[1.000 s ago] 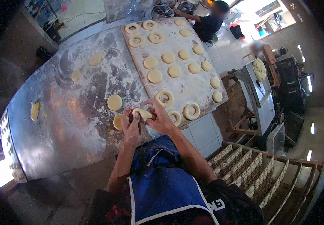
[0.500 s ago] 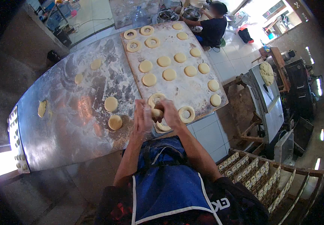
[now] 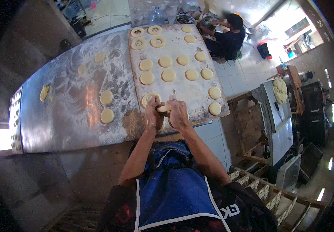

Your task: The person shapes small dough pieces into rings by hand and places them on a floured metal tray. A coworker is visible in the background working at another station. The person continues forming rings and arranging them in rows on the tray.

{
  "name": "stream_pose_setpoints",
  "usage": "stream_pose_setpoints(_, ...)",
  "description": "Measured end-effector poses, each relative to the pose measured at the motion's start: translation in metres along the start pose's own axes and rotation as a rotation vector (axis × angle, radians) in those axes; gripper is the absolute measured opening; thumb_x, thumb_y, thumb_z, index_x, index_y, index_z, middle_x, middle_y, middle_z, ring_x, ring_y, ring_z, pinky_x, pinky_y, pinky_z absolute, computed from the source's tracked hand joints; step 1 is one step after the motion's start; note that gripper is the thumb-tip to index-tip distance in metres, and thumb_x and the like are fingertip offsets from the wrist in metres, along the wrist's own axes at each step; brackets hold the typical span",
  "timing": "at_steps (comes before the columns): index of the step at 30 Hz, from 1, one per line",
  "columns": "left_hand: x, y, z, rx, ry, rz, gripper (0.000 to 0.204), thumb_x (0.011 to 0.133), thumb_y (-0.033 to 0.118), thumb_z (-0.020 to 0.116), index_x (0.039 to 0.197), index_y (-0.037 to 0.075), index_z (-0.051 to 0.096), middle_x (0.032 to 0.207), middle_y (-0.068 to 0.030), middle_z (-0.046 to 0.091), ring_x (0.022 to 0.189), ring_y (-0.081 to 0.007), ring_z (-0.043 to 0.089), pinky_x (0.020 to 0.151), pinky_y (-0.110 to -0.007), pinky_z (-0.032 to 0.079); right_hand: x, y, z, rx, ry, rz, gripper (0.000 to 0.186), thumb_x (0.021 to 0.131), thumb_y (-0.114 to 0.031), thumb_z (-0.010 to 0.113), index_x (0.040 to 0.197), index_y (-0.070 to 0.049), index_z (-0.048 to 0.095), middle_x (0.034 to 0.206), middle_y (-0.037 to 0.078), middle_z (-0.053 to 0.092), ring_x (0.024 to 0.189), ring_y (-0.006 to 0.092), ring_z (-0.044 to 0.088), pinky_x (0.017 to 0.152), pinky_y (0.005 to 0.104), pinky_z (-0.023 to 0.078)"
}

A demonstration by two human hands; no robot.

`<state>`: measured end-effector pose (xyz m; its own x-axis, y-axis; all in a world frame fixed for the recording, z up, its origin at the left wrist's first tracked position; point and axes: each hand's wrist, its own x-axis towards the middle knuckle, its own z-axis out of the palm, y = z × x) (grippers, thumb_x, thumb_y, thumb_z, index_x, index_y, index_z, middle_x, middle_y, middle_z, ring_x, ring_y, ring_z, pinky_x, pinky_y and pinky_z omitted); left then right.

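Over the near edge of the floured wooden board [image 3: 182, 87], my left hand [image 3: 153, 115] and my right hand [image 3: 179, 114] are closed on one piece of pale dough [image 3: 164, 108]. The fingers hide much of its shape. Beneath my left hand lies a dough ring [image 3: 147, 97], partly covered. More dough shows below the hands, mostly hidden by them. Several flat dough rounds [image 3: 168, 75] lie in rows beyond the hands, and several dough rings [image 3: 158, 42] sit at the board's far left. Two rounds [image 3: 107, 115] lie on the metal table left of my hands.
The floury metal table [image 3: 58, 127] stretches left, with a dough scrap [image 3: 44, 93] on it. A person [image 3: 228, 40] sits beyond the board, hands at a bowl. To the right, a side table [image 3: 269, 116] bears a dough lump [image 3: 280, 91]. A rack [image 3: 275, 197] with dough rings stands lower right.
The dough between my hands is now held more level, with my fingers wrapped round its ends. My whole view has shifted a little. The seated person has moved slightly.
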<state>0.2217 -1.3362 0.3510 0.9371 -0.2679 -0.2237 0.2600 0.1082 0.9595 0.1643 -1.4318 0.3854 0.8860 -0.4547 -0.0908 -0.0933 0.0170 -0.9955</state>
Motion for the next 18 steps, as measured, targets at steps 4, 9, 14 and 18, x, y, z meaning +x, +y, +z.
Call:
stream_pose_setpoints(4,-0.010,0.004,0.009,0.302,-0.110,0.070,0.030,0.095,0.028,0.041,0.093,0.001,0.055,0.078,-0.0144,0.055,0.073,-0.0301,0.052,0.069,-0.040,0.044,0.001,0.001,-0.019,-0.417,-0.060,0.152,0.057,0.097,-0.041,0.045,0.078,0.010,0.061,0.064,0.005,0.056,0.060,0.0116,0.047,0.057,0.0303,0.043)
stream_pose_setpoints(9,-0.010,-0.003,0.021,-0.061,-0.071,0.230,0.035,0.093,0.028,0.039,0.073,-0.001,0.040,0.061,-0.0123,0.041,0.057,-0.0217,0.040,0.055,-0.039,0.038,-0.003,0.010,-0.024,-0.094,-0.028,-0.079,0.055,0.096,-0.039,0.047,0.067,0.006,0.059,0.055,0.015,0.058,0.051,0.0177,0.049,0.052,0.0391,0.041)
stream_pose_setpoints(14,-0.015,-0.010,0.028,0.453,0.069,0.576,0.031,0.092,0.027,0.042,0.076,0.001,0.043,0.071,-0.0182,0.048,0.062,-0.0280,0.047,0.060,-0.041,0.041,-0.009,0.009,-0.032,-0.246,-0.118,-0.096,0.053,0.096,-0.038,0.047,0.067,0.005,0.059,0.057,0.011,0.056,0.052,0.0153,0.047,0.051,0.0354,0.041)
stream_pose_setpoints(18,-0.017,-0.011,0.027,-0.364,-0.060,0.105,0.031,0.094,0.026,0.043,0.076,0.000,0.044,0.071,-0.0186,0.048,0.062,-0.0308,0.048,0.059,-0.040,0.041,-0.008,0.004,-0.033,-0.248,-0.095,-0.258,0.057,0.097,-0.041,0.045,0.065,0.004,0.056,0.056,0.004,0.047,0.057,0.0102,0.042,0.050,0.0320,0.036)
